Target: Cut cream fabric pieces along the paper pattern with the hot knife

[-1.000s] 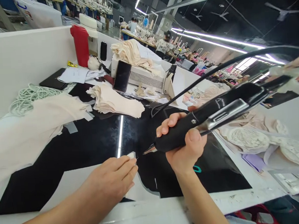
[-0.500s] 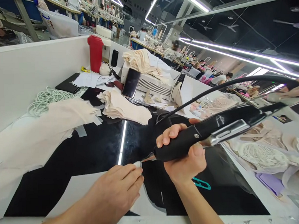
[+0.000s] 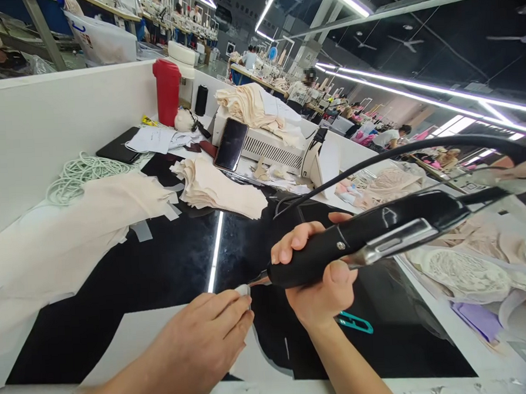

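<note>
My right hand (image 3: 318, 288) is wrapped around the black handle of a corded hand tool (image 3: 374, 229) with a silvery lever along its side. It is held tilted, its narrow metal tip pointing left and down towards my other hand. My left hand (image 3: 208, 335) is closed in a pinch on a small whitish piece (image 3: 242, 290) right at that tip; most of the piece is hidden by the fingers. Under my left hand lies a white sheet (image 3: 133, 339) with a curved edge, on a glossy black mat (image 3: 170, 272). A teal loop-shaped object (image 3: 356, 322) lies behind my right wrist.
Cream fabric pieces (image 3: 71, 236) lie at left beside a green cord coil (image 3: 79, 174). A cream fabric stack (image 3: 221, 187), a phone (image 3: 231, 144) and a red cup (image 3: 167, 93) stand further back. Lace pieces (image 3: 465, 271) are at right; the tool's cable (image 3: 375, 156) arcs above.
The tool and my right hand have shifted slightly to the left. My left hand stays in almost the same place, still pinching the whitish piece.
</note>
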Available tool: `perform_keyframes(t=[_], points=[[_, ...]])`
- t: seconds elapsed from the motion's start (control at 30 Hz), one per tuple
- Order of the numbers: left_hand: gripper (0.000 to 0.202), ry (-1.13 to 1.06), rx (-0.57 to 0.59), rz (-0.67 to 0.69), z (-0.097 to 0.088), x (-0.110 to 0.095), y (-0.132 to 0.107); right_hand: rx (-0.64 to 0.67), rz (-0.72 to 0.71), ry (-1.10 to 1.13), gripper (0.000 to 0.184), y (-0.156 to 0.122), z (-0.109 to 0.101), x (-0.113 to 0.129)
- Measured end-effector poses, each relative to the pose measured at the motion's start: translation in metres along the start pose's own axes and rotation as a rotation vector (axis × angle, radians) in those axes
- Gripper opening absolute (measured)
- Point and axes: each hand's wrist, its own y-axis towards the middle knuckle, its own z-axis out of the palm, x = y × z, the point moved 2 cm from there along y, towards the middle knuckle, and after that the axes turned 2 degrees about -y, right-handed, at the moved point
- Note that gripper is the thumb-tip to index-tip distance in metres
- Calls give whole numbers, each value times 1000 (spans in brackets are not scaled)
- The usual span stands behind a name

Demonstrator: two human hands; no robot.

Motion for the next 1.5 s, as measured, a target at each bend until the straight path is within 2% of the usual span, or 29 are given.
perform_keyframes(t=[0.2,0.47,0.77,1.0,1.23,1.5], points=[[35,34,86,1,0,-3,-10,16,-7,-9,43,1,1,-1],[41,77,62,-37,-3,-4,-6,-6,-1,-25,44,2,2,0],[37,63,103,-44,2,-4,-16,-9,10,-57,45,3,2,1],[36,54,81,-46,5,-4,-17,-3,9,-58,45,3,1,0],[38,70,65,-44,2,-4,-14,-57,8,-39,44,7,3,6],[37,80,61,-35,3,-6,-15,-30,36,-90,46,4,4,7]])
